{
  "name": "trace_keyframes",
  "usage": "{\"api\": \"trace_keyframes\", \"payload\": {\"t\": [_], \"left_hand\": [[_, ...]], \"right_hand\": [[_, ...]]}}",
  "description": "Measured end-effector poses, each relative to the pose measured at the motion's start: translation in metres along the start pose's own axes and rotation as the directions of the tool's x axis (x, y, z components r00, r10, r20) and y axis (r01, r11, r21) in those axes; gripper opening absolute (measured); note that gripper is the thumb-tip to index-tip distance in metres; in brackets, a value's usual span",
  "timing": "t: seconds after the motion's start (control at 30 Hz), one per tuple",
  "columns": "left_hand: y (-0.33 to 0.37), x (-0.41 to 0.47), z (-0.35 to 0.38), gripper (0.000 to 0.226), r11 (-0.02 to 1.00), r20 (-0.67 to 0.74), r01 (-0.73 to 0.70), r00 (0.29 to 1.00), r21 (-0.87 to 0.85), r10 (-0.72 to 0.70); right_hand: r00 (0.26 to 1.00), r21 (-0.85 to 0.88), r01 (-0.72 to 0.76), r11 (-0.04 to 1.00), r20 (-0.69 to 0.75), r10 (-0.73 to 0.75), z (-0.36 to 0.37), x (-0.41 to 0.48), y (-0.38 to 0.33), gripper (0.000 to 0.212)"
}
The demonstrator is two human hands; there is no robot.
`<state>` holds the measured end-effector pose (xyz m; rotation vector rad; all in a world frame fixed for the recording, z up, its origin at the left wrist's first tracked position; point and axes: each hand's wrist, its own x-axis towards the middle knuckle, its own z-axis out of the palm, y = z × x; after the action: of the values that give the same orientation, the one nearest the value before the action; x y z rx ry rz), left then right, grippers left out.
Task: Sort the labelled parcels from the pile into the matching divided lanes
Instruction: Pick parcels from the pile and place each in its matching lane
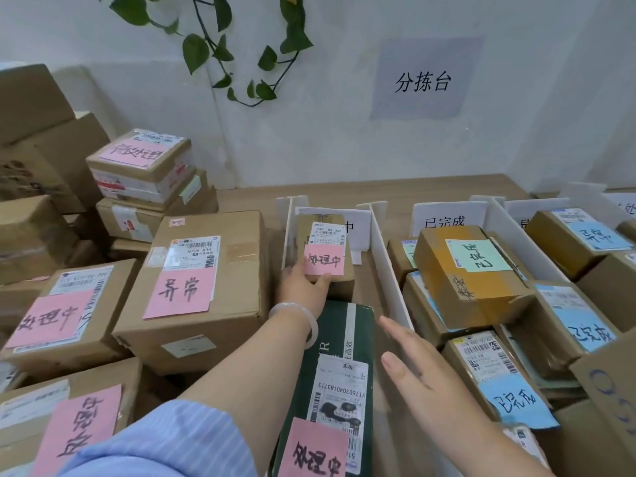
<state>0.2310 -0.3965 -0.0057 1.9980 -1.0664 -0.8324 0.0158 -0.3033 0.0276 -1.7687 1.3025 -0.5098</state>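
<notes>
Boxes with coloured notes sit all over the wooden table (430, 187). A grey wall sign (422, 81) says "分拣台".

The left hand (303, 285) holds the small box (327, 235) by its near end, with the thumb on top. The pink note (325, 259) on this box says "处理中". The small box is in the lane between two white dividers (387, 270), in front of a lane card (349, 226) where only "中" shows. The green box (339, 335) lies in the same lane, nearer the person and right next to the small box. It has a pink "处理中" note too, and a white label with "YT7603040183713".

The right hand (416, 370) is flat and loose with straight fingers and holds nothing. It is over the near end of a divider. I cannot tell if it touches.

I count six pink notes. Three say "处理中": the two in the lane and one on the pile box (69, 325) at the left. One on the big box (192, 304) says "异常", and that box's label reads "N705 A34". One on the top box (137, 166) looks like "待处理". The last, at the bottom left, is hard to read.

The next lane's done card (444, 222) says "已完成". In that lane one green note (478, 256) and two blue notes (590, 328) say the same. Farther right, one blue note says "异常".
</notes>
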Motion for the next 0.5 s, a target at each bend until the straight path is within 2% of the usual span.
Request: {"api": "trace_keyframes", "payload": {"t": [0.13, 0.27, 0.43, 0.5], "left_hand": [[0.009, -0.034, -0.009, 0.065, 0.969, 0.046, -0.195, 0.981, 0.152, 0.190], [0.011, -0.088, -0.038, 0.064, 0.901, 0.096, -0.397, 0.918, 0.175, 0.386], [-0.006, -0.151, -0.095, 0.061, 0.808, 0.092, -0.510, 0.857, 0.294, 0.507], [-0.018, -0.165, -0.118, 0.060, 0.800, 0.075, -0.493, 0.863, 0.342, 0.500]], "right_hand": [[0.997, -0.030, 0.006, 1.000, -0.071, -0.009, -0.001, -0.010, -0.010, 0.047], [0.993, -0.047, 0.046, 0.998, -0.110, -0.051, 0.004, -0.022, -0.027, 0.049], [0.989, -0.104, 0.086, 0.991, -0.108, -0.097, 0.016, -0.031, -0.051, 0.052], [0.993, -0.122, 0.086, 0.989, -0.069, -0.095, 0.025, -0.032, -0.060, 0.053]]}}
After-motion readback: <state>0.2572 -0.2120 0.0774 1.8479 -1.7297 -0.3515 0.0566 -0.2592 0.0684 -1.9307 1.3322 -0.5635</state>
